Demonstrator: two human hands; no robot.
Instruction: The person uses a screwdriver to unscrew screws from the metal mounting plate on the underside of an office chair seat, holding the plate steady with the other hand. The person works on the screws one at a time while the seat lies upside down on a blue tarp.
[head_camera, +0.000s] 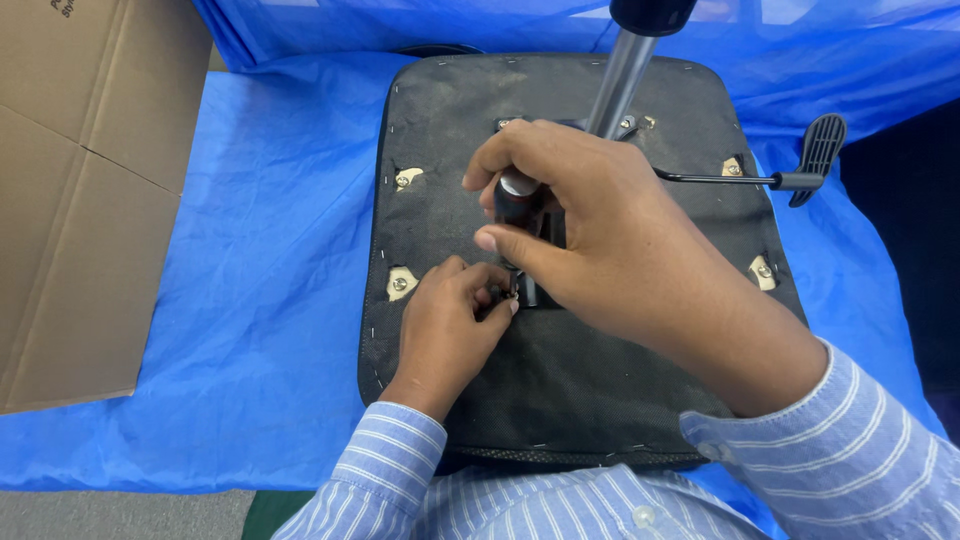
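Screwdriver (517, 205), dark handle with a pale cap, stands upright over the middle of an upturned black chair seat (560, 370). Tip meets the seat's underside just by the left fingertips; the fastener there is too small to make out.

Right hand (590, 225) wrapped around the handle from above, fingers curled closed on it, thumb across the front. Left hand (450, 315) lower, fingers pinched narrow around the tip area, resting on the seat fabric.

Seat lies bottom-up on a blue plastic sheet (270, 300) covering the surface. Metal column (620, 75) rises from the seat centre, just behind the right hand. Thin lever with a black paddle (818, 155) sticks out to the right. Small bracket holes with screws show near the seat's edges (402, 283).

Flat cardboard box (70, 190) at left, partly on the sheet. Striped blue sleeves at the bottom.
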